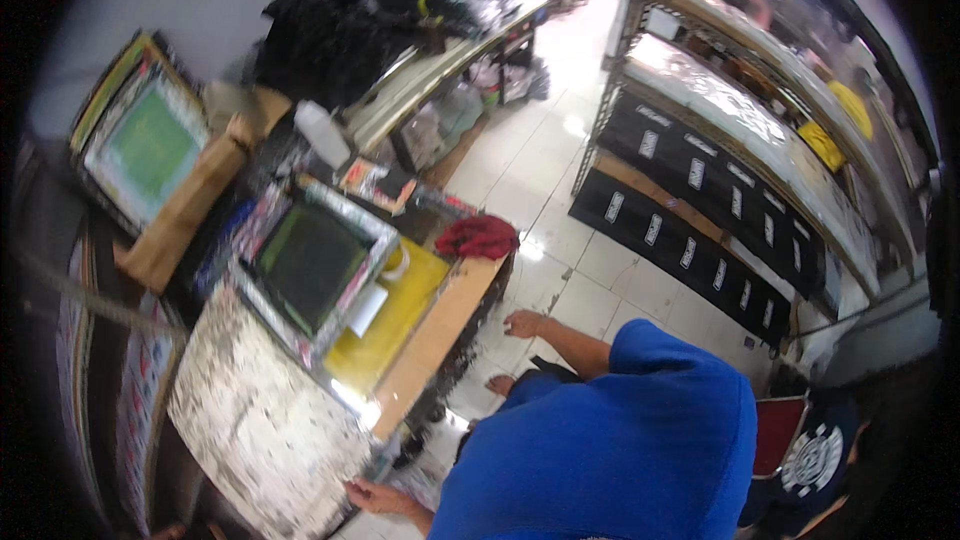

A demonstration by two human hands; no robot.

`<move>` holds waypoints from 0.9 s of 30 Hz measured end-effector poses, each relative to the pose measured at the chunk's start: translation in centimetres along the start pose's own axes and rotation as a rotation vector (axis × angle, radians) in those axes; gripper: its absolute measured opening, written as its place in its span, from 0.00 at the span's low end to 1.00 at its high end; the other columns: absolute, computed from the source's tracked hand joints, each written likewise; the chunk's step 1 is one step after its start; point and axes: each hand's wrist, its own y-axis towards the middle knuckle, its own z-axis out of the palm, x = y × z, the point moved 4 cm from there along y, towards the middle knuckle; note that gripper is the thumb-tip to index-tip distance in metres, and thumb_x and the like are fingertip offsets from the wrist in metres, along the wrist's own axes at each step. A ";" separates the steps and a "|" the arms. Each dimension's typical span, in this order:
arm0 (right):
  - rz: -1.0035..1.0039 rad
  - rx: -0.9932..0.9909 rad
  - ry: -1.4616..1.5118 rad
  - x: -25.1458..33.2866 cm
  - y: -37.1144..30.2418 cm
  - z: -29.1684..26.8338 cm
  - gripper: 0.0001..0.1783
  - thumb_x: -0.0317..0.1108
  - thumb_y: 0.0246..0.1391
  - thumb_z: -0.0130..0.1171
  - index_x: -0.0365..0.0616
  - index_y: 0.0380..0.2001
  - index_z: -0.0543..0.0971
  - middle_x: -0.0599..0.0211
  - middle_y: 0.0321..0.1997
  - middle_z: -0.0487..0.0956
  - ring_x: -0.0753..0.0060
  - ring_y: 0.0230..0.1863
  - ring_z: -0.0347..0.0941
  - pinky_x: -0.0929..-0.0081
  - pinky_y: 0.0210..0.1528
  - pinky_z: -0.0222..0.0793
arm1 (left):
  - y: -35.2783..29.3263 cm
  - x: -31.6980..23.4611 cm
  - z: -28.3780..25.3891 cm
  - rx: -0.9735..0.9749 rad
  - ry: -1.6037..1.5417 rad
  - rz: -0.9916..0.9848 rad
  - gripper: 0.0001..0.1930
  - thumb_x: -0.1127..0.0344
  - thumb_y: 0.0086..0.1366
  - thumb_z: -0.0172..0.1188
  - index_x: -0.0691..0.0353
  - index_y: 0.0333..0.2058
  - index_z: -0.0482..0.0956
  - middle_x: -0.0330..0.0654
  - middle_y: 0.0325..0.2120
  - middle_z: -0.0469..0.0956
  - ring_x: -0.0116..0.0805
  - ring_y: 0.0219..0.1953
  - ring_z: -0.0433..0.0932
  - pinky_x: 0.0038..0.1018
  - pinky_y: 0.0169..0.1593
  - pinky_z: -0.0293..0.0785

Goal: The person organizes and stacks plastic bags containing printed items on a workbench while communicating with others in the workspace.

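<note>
My left hand [376,497] is at the near edge of a worn, paint-spotted white tabletop [255,420]; its fingers are loosely extended, and nothing shows in them. My right hand [526,323] hangs over the floor beside the table, open and holding nothing. On the table a framed printing screen [310,265] with a dark mesh lies tilted over a yellow board [400,310]. A small white card [368,311] rests by the screen's edge. Nearest to my right hand on the table is a crumpled red cloth [477,237].
Another screen with green mesh [145,145] leans at the left. A white bottle [322,135] stands behind the table. At the right, a metal rack [612,70] holds black printed panels [690,260]. Black bundles [320,35] are piled at a back bench [440,75].
</note>
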 end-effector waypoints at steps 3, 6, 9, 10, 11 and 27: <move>0.158 0.010 0.112 1.0 -2.1 -0.9 0.29 0.52 0.52 0.52 0.40 0.49 0.77 0.50 0.44 0.79 0.51 0.51 0.73 0.63 0.56 0.67 | 6.6 -1.2 3.6 0.030 0.036 0.084 0.23 0.58 0.67 0.55 0.74 0.51 0.72 0.57 0.49 0.73 0.49 0.52 0.72 0.38 0.54 0.69; 0.320 -0.040 0.125 -1.1 -7.0 1.8 0.30 0.54 0.50 0.49 0.43 0.48 0.78 0.48 0.49 0.77 0.47 0.53 0.72 0.58 0.57 0.67 | 10.9 -0.2 8.3 0.127 0.133 0.234 0.27 0.54 0.66 0.56 0.73 0.52 0.72 0.58 0.50 0.72 0.52 0.54 0.70 0.40 0.56 0.67; 0.518 -0.046 0.135 -4.7 -12.6 8.2 0.27 0.53 0.51 0.49 0.43 0.44 0.80 0.49 0.48 0.78 0.47 0.51 0.73 0.58 0.55 0.68 | 12.5 2.7 14.0 0.257 0.245 0.252 0.34 0.40 0.64 0.50 0.68 0.54 0.71 0.56 0.54 0.69 0.55 0.55 0.68 0.46 0.55 0.66; 0.591 0.036 0.168 -4.3 -13.8 9.7 0.27 0.53 0.52 0.48 0.42 0.41 0.81 0.47 0.48 0.77 0.46 0.51 0.72 0.57 0.55 0.67 | 12.6 2.7 14.3 0.247 0.373 0.244 0.34 0.39 0.64 0.49 0.66 0.54 0.71 0.55 0.55 0.68 0.54 0.56 0.67 0.48 0.54 0.66; 0.615 0.078 0.166 -3.4 -15.3 11.0 0.27 0.53 0.51 0.48 0.42 0.38 0.81 0.49 0.47 0.78 0.46 0.50 0.73 0.58 0.54 0.68 | 11.2 0.8 13.6 0.243 0.505 0.240 0.35 0.37 0.64 0.47 0.63 0.55 0.71 0.54 0.56 0.67 0.53 0.56 0.67 0.49 0.53 0.66; 0.951 0.060 0.642 2.7 -24.7 22.1 0.20 0.51 0.49 0.54 0.46 0.27 0.83 0.61 0.26 0.81 0.62 0.27 0.76 0.65 0.32 0.73 | 10.1 0.0 13.7 0.151 0.707 0.245 0.36 0.32 0.62 0.44 0.57 0.54 0.72 0.50 0.56 0.66 0.52 0.56 0.66 0.50 0.51 0.67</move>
